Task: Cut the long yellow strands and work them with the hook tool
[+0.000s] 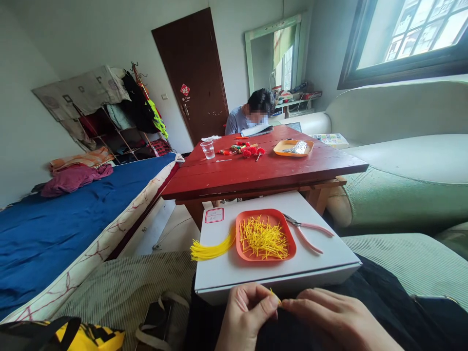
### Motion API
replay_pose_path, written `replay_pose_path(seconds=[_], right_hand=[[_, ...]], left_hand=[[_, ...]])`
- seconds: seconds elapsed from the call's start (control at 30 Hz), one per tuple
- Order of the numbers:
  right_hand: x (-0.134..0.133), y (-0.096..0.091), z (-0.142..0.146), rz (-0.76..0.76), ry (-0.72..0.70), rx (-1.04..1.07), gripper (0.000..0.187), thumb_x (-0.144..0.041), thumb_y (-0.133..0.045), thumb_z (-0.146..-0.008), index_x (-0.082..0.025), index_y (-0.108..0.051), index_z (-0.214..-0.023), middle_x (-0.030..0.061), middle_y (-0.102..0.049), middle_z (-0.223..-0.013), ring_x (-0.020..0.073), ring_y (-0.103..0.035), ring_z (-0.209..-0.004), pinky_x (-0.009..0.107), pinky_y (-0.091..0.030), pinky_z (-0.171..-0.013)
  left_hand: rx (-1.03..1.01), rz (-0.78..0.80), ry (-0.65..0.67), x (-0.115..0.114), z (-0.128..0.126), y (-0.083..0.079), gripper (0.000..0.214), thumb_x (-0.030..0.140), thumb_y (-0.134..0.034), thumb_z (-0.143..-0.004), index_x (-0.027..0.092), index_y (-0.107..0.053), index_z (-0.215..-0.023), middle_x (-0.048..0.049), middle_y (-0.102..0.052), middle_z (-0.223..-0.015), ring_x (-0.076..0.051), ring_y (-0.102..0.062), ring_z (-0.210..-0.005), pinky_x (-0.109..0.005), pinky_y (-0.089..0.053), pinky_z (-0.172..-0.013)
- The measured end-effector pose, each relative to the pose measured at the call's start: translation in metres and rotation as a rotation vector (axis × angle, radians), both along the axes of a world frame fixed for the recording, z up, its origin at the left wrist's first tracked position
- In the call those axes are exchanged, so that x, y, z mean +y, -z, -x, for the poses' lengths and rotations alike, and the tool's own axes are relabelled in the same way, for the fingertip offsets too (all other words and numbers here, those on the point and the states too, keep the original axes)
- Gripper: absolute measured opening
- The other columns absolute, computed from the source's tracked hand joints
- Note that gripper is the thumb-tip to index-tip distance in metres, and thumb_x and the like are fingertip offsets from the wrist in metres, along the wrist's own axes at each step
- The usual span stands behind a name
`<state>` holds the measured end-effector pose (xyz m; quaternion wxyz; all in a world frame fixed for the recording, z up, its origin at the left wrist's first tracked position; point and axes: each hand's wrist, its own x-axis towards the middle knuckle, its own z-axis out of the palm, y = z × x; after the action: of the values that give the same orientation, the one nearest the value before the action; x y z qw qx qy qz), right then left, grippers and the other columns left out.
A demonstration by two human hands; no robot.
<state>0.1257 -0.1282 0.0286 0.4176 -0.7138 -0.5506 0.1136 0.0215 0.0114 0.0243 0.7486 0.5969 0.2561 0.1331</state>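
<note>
My left hand [252, 312] is closed, thumb and forefinger pinching a short yellow strand [272, 292] whose tip pokes out above. Right beside it, my right hand [325, 314] has its fingertips drawn together at the strand's other end; most of the strand is hidden by my fingers. Both hands are just in front of a white box [219, 273]. On that box, an orange-red tray [241, 253] holds a pile of short yellow strands [261, 236]. A bundle of longer yellow strands [212, 248] lies left of the tray, and pliers with pink handles [307, 236] lie to its right.
Beyond the box stands a red wooden table [237, 170] with a clear plastic cup [208, 149], red fuzzy pieces [252, 151] and an orange tray [287, 152]. Another person [252, 112] sits bent over at its far side. A blue bed [73, 209] is at left, a sofa [409, 195] at right.
</note>
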Motion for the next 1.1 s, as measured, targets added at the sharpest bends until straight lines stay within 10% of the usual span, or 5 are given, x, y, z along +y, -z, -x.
replay_pose_path(seconds=[0.13, 0.27, 0.43, 0.7, 1.1], right_hand=[[0.006, 0.009, 0.004, -0.010, 0.124, -0.095, 0.035, -0.011, -0.046, -0.079, -0.029, -0.067, -0.101, 0.0058, -0.072, -0.080, 0.0216, -0.065, -0.067, 0.028, -0.049, -0.061], [0.019, 0.016, 0.012, -0.148, 0.188, 0.677, 0.022, -0.039, -0.055, -0.082, -0.022, -0.067, -0.085, 0.0039, -0.066, -0.074, 0.0189, -0.060, -0.068, 0.027, -0.047, -0.064], [0.024, 0.016, 0.015, -0.087, 0.080, 1.322, 0.037, -0.050, -0.072, -0.066, -0.019, -0.063, -0.084, -0.0066, -0.048, -0.058, 0.0043, -0.029, -0.044, 0.016, -0.021, -0.040], [0.010, 0.006, -0.005, 0.048, -0.032, 0.749, 0.026, -0.043, -0.058, -0.079, -0.018, -0.065, -0.079, 0.0015, -0.064, -0.070, 0.0176, -0.053, -0.066, 0.027, -0.042, -0.059], [0.008, -0.002, -0.010, 0.155, -0.074, 0.622, 0.020, -0.031, -0.057, -0.077, -0.015, -0.067, -0.080, 0.0039, -0.069, -0.072, 0.0185, -0.057, -0.066, 0.028, -0.044, -0.059]], left_hand=[[-0.115, -0.887, -0.181, -0.008, -0.003, 0.001, 0.020, 0.021, -0.057, -0.080, 0.016, -0.064, -0.062, -0.0015, -0.060, -0.058, -0.014, -0.053, -0.058, -0.024, -0.040, -0.057], [-0.239, -1.269, -0.307, -0.012, -0.006, 0.002, 0.017, 0.008, -0.052, -0.082, 0.017, -0.063, -0.074, -0.0021, -0.062, -0.064, -0.015, -0.054, -0.063, -0.025, -0.044, -0.060], [-0.099, -0.942, -0.192, -0.004, -0.005, -0.005, 0.018, 0.022, -0.056, -0.082, 0.017, -0.062, -0.066, -0.0005, -0.062, -0.061, -0.015, -0.058, -0.059, -0.024, -0.045, -0.058], [0.069, -0.549, -0.057, 0.008, 0.003, -0.003, 0.010, 0.025, -0.070, -0.066, 0.019, -0.067, -0.059, 0.0003, -0.061, -0.058, -0.017, -0.055, -0.061, -0.025, -0.043, -0.059], [0.224, -0.086, 0.125, 0.012, 0.001, -0.028, 0.010, 0.019, -0.069, -0.054, 0.016, -0.060, -0.059, 0.0047, -0.058, -0.056, -0.011, -0.049, -0.056, -0.025, -0.035, -0.061]])
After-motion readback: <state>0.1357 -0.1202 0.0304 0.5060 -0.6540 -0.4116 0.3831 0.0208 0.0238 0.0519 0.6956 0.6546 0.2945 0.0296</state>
